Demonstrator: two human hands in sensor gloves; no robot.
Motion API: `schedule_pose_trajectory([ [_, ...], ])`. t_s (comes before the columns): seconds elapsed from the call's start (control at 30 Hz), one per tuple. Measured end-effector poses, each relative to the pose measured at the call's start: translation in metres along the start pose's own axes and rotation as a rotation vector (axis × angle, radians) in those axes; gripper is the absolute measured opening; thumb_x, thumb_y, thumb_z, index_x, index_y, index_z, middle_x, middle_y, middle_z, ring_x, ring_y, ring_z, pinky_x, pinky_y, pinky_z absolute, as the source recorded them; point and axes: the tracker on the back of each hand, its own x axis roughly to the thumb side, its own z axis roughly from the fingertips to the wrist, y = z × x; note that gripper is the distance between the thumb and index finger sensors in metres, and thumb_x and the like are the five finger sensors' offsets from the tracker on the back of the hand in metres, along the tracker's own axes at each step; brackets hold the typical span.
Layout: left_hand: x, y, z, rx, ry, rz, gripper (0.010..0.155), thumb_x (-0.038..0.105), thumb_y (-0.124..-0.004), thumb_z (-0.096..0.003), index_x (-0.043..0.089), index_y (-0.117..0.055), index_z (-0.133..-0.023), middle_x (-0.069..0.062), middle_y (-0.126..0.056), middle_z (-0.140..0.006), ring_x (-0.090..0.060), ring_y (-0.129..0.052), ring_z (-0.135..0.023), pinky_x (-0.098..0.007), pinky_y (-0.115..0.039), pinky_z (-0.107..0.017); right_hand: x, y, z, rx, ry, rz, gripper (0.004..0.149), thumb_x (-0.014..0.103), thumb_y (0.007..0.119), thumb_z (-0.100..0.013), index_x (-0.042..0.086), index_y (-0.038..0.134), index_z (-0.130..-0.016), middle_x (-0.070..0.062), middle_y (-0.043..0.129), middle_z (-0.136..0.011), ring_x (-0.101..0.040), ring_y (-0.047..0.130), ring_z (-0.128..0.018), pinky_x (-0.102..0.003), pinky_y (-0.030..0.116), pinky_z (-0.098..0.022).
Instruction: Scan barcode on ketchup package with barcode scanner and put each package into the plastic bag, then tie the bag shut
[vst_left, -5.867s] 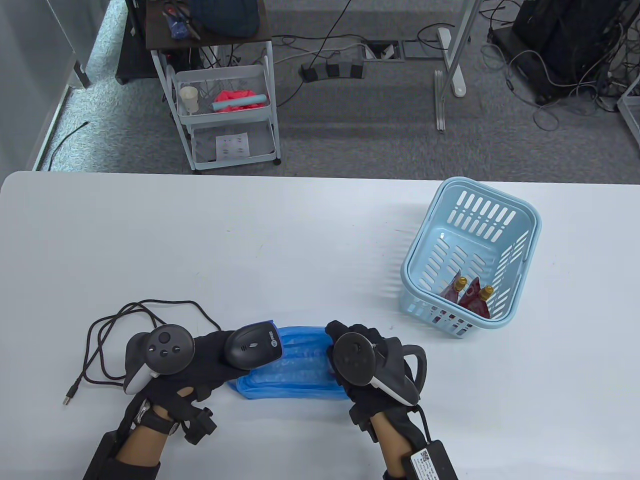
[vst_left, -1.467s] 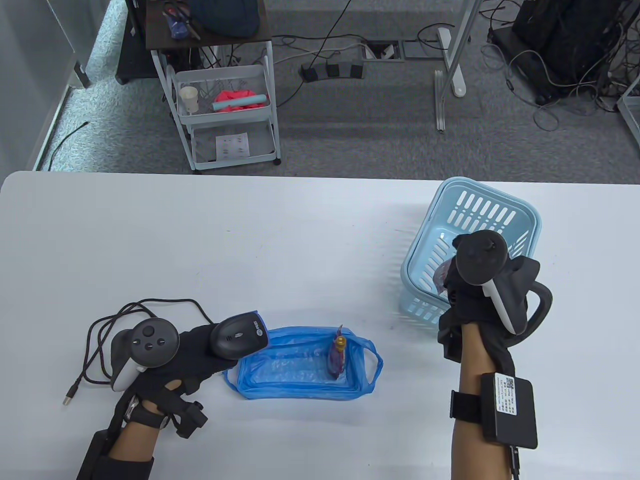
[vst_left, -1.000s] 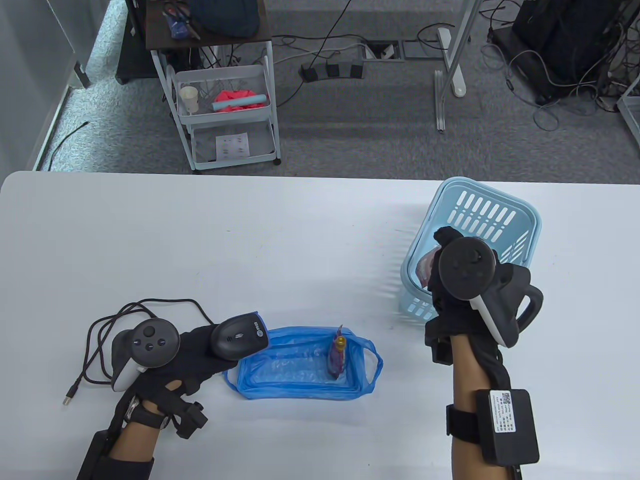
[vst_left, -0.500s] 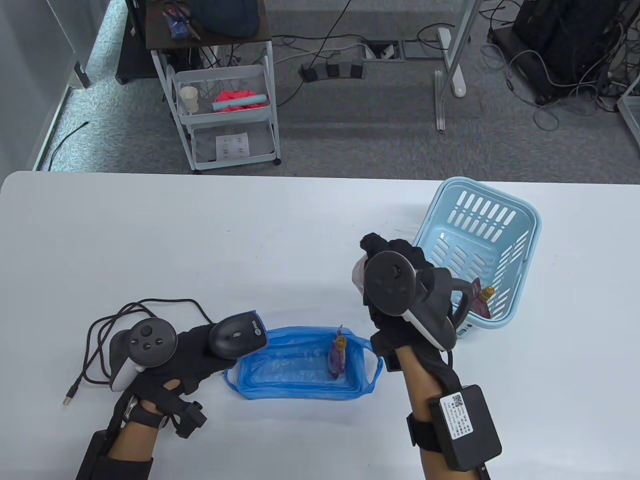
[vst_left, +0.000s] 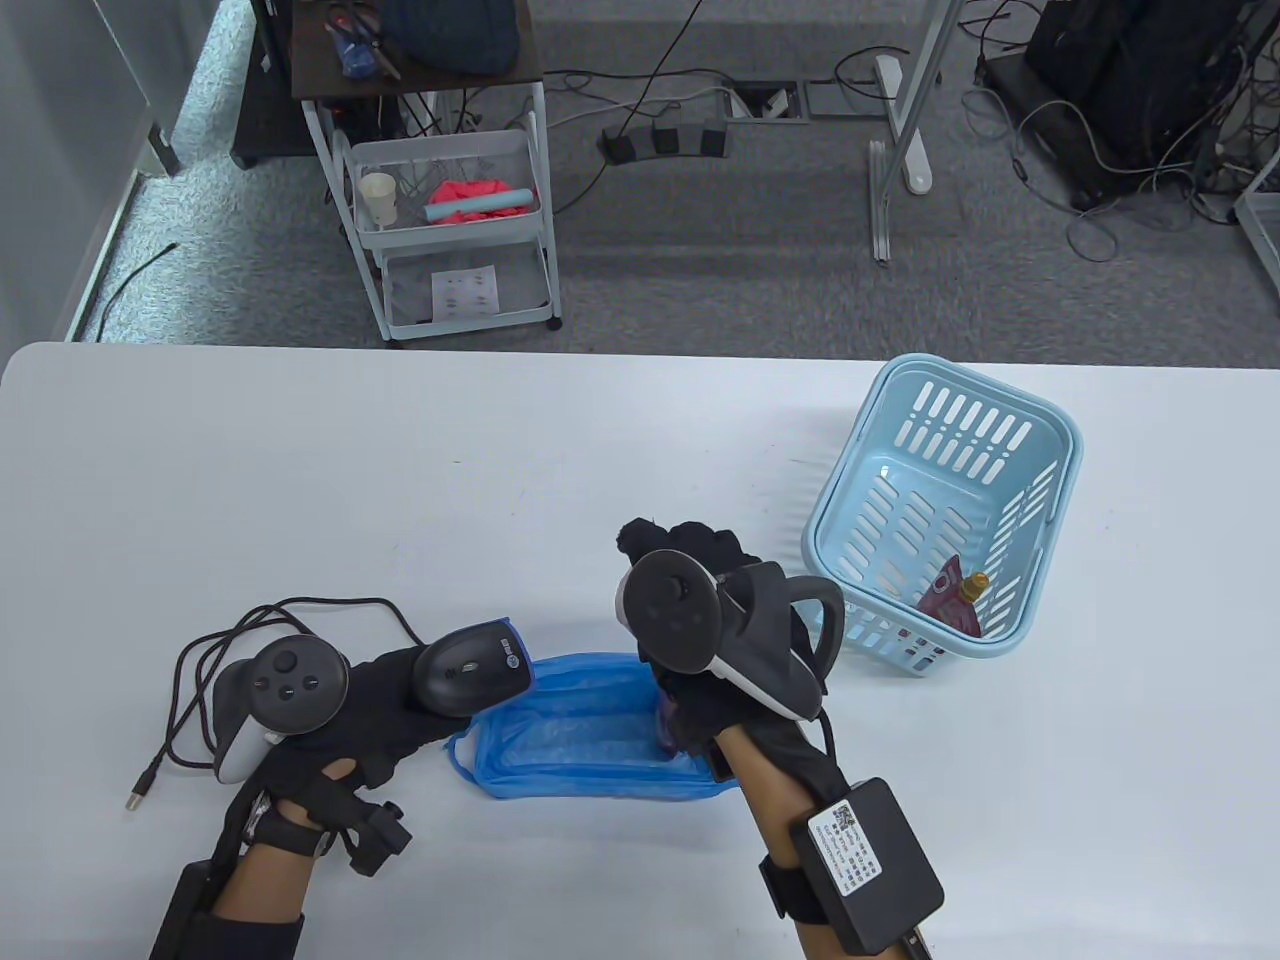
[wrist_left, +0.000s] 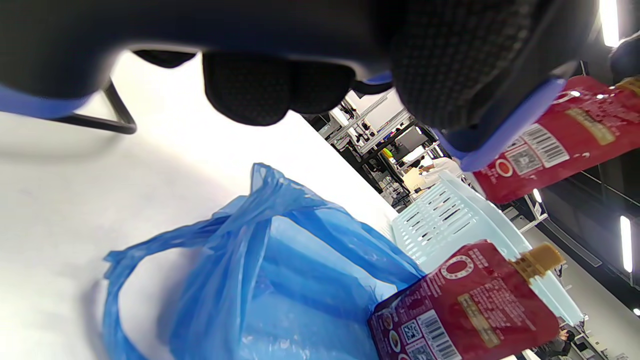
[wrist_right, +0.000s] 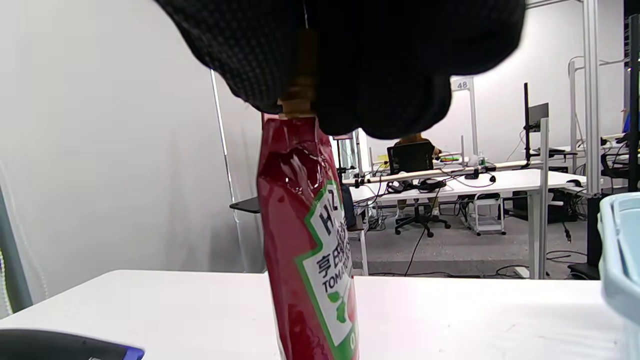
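My left hand (vst_left: 400, 700) grips the grey barcode scanner (vst_left: 475, 675) at the left end of the blue plastic bag (vst_left: 580, 735). My right hand (vst_left: 690, 545) hovers over the bag's right end and pinches a red ketchup pouch (wrist_right: 310, 240) by its gold cap, so the pouch hangs upright. In the left wrist view that held pouch (wrist_left: 550, 145) shows its barcode just past the scanner's blue edge. Below it, a second pouch (wrist_left: 465, 305) stands in the open bag (wrist_left: 280, 280). A third pouch (vst_left: 955, 600) lies in the light blue basket (vst_left: 1050, 440).
The scanner's black cable (vst_left: 200, 680) loops on the table to the left of my left hand. The basket stands at the right, close to my right hand's tracker. A white trolley (vst_left: 450, 230) stands on the floor beyond the table's far edge.
My right hand lifted a pouch out of the basket and carried it left to above the bag's right end. One pouch now lies in the basket. My left hand barely moved.
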Motion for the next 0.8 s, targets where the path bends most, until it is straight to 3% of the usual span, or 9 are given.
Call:
schedule_pose_trajectory([
  [0.4, 0.012, -0.001, 0.002, -0.009, -0.066, 0.008, 0.051, 0.049, -0.089, -0.0435, 0.025, -0.083, -0.089, 0.002, -0.090, -0.085, -0.029, -0.099, -0.067, -0.054, -0.077, -0.063, 0.015, 0.032, 0.010, 0.099, -0.072, -0.002, 0.042, 0.023, 0.079, -0.052, 0.013, 0.077, -0.094, -0.020, 0.087, -0.079, -0.036, 0.090, -0.062, -0.041, 0.080, -0.038],
  [0.8, 0.026, -0.018, -0.001, -0.103, -0.110, -0.088, 0.051, 0.048, -0.089, -0.0440, 0.025, -0.084, -0.089, 0.003, -0.090, -0.086, -0.029, -0.099, -0.069, -0.054, -0.076, -0.063, 0.020, 0.049, 0.009, 0.138, -0.101, -0.005, 0.042, 0.024, 0.079, -0.052, 0.013, 0.077, -0.093, -0.020, 0.088, -0.078, -0.035, 0.091, -0.060, -0.041, 0.080, -0.037],
])
